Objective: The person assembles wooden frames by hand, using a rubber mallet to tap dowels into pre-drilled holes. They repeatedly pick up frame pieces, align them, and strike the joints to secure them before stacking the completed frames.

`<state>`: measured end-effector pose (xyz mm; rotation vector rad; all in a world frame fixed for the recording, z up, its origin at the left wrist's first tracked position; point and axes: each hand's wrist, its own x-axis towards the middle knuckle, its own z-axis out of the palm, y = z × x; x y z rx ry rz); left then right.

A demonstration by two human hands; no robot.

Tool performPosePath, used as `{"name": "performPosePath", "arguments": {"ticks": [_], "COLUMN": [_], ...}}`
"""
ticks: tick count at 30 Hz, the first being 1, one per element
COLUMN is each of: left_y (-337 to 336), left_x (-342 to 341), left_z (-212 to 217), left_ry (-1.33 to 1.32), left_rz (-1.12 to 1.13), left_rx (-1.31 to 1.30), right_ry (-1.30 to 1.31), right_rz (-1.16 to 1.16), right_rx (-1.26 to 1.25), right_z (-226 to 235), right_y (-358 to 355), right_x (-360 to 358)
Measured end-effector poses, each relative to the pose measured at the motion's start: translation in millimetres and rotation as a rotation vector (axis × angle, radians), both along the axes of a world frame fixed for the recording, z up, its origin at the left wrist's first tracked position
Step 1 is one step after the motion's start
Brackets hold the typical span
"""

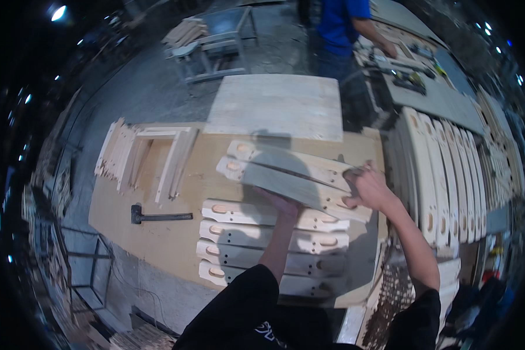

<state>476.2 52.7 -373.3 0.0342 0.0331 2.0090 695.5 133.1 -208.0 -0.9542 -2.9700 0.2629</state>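
A pale wooden board with an oval slot near its left end and small drilled holes near its right end lies tilted across both hands. My left hand holds it along the near edge, with the fingers partly hidden beneath. At its right end my right hand grips with the fingers bent over the end. A second slotted board lies just beyond, a narrow gap between the two. Closer to me, several similar boards lie side by side on the tan worktable.
A black hammer lies left of the boards, with a stack of wooden strips behind it. A wide pale panel sits at the table's far side. Several slotted boards stand on the right. A person in blue works beyond.
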Motion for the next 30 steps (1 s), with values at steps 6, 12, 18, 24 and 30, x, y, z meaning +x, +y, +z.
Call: {"name": "performPosePath", "arguments": {"ticks": [6, 12, 18, 24, 30], "left_y": [-27.7, -31.2, 33.7, -17.5, -98.0], "left_x": [-37.6, -126.3, -247.8, -253.3, -502.2], "left_z": [7.8, 66.0, -0.3, 24.9, 151.9], "left_ry": [-0.086, 1.986, 2.748, 2.438, 2.324], "left_rz": [-0.35, 0.082, 0.274, 0.375, 0.834], "left_rx": [-0.414, -0.528, -0.533, -0.385, -1.125], "right_ry": [-0.226, -0.268, -0.176, -0.204, 0.268], "right_rz": [0.205, 0.028, -0.112, -0.144, -0.509], "right_rx": [-0.078, -0.191, -0.145, 0.042, -0.461], "right_z": [-60.6, -123.6, -111.5, -61.8, -52.5], "right_y": [71.8, 75.4, 49.4, 10.9, -86.0], "right_x": [-107.6, -96.2, -145.8, -223.4, -518.0]}}
